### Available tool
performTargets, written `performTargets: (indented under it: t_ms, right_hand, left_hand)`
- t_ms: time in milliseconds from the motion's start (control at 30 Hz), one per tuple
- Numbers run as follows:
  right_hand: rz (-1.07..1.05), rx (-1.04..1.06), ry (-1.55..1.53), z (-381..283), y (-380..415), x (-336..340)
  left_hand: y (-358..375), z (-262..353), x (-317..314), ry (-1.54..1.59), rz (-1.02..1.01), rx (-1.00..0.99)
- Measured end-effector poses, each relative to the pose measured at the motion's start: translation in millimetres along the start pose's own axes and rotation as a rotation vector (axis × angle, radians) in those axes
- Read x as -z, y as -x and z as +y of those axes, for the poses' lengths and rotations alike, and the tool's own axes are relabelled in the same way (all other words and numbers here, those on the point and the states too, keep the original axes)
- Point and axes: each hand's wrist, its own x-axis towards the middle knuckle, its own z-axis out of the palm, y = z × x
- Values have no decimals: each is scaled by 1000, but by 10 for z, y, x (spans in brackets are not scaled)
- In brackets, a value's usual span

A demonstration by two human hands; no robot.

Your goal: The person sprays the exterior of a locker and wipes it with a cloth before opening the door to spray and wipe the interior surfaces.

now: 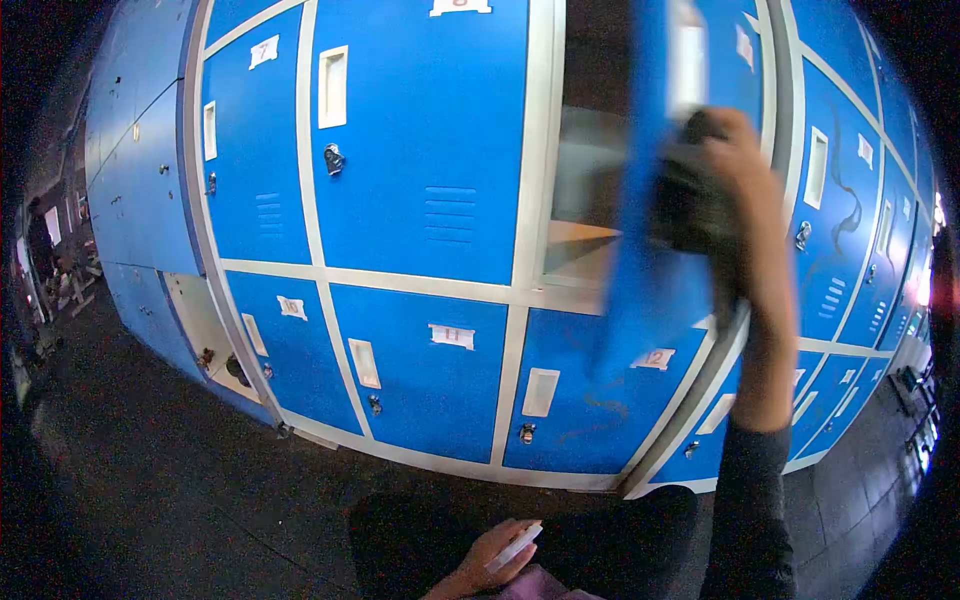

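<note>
My right hand [735, 140] is raised beside a partly open blue locker door [640, 190], its fingers closed on a dark, blurred item [690, 200] that hangs in front of the door. Behind the door's edge, the locker compartment [585, 180] shows pale and brownish things inside, too unclear to name. Low in the view, my left hand [495, 560] rests near my lap and holds a small white object [515, 547] between its fingers.
Closed blue lockers with paper number labels and small locks surround the open one, among them locker 11 [430, 380] and locker 12 [600, 400]. At the lower left an open compartment [205, 320] holds dark items. Dark floor [200, 490] lies below.
</note>
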Motion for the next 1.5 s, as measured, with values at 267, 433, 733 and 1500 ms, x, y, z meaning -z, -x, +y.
performTargets:
  t_ms: [267,433,733,1500]
  right_hand:
    - [511,-298,-78,409,608,1983]
    - [551,-349,446,1158,724,2970]
    - [631,-245,740,1777,1325,2800]
    - [187,-1795,-1054,1329,5117,-1309]
  left_hand:
    - [47,-103,-26,162,35,-36]
    - [-38,172,-1,43,18,-1]
    - [-256,339,144,116,101,111]
    - [-2038,1912,694,103,242,-66]
